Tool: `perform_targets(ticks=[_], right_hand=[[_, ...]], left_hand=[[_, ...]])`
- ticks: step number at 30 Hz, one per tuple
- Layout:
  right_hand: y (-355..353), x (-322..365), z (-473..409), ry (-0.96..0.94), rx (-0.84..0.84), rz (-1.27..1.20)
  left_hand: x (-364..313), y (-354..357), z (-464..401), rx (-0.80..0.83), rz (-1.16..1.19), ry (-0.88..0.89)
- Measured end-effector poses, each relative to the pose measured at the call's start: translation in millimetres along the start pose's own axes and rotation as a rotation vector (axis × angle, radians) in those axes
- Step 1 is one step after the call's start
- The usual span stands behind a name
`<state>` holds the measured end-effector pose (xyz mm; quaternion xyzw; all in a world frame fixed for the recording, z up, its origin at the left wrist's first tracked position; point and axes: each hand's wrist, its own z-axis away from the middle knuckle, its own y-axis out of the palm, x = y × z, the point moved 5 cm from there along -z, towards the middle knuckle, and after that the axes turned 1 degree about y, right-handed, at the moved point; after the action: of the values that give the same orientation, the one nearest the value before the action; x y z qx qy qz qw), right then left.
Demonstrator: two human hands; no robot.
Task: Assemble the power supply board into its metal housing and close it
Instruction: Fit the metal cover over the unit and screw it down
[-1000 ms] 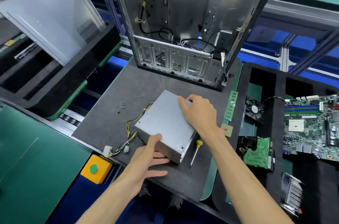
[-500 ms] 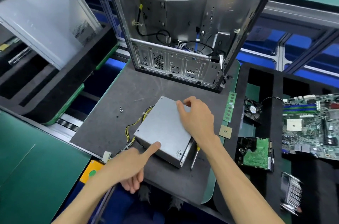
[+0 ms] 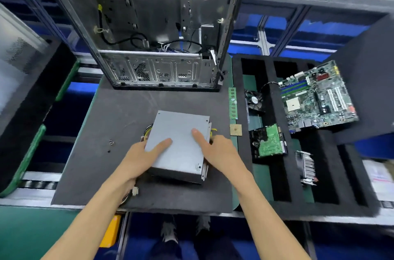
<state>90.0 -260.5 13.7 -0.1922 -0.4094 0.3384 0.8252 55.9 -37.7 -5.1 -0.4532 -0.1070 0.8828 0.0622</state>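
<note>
The power supply's grey metal housing (image 3: pixel 179 138) lies flat and closed on the black foam mat (image 3: pixel 119 114), in front of the open computer case (image 3: pixel 157 25). My left hand (image 3: pixel 140 157) grips its left side, with the thumb lying on the lid. My right hand (image 3: pixel 219 151) grips the right side, with one finger stretched over the lid. Yellow and black cables (image 3: pixel 147 129) come out at the housing's left rear. Loose small screws (image 3: pixel 111 142) lie on the mat to the left. The board inside is hidden.
A RAM stick (image 3: pixel 233 103) and a CPU chip (image 3: pixel 235 130) lie just right of the mat. The foam tray beyond holds a fan (image 3: pixel 254 101), a motherboard (image 3: pixel 317 97), a drive (image 3: pixel 268 142) and a heatsink (image 3: pixel 308 167). A case side panel (image 3: pixel 15 63) leans at the left.
The housing has turned clockwise and now sits squarer to me. My left hand went from the front corner to the left side. My right hand slid to the right edge.
</note>
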Motion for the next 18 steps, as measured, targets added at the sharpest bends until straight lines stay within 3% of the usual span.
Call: perform_targets(ticks=[9, 18], right_hand=[[-6, 6, 26, -0.143, -0.224, -0.203], [-24, 36, 43, -0.276, -0.396, -0.522]], left_hand=[[-9, -6, 23, 0.024, 0.131, 0.103], [-39, -21, 43, -0.105, 0.337, 0.303]])
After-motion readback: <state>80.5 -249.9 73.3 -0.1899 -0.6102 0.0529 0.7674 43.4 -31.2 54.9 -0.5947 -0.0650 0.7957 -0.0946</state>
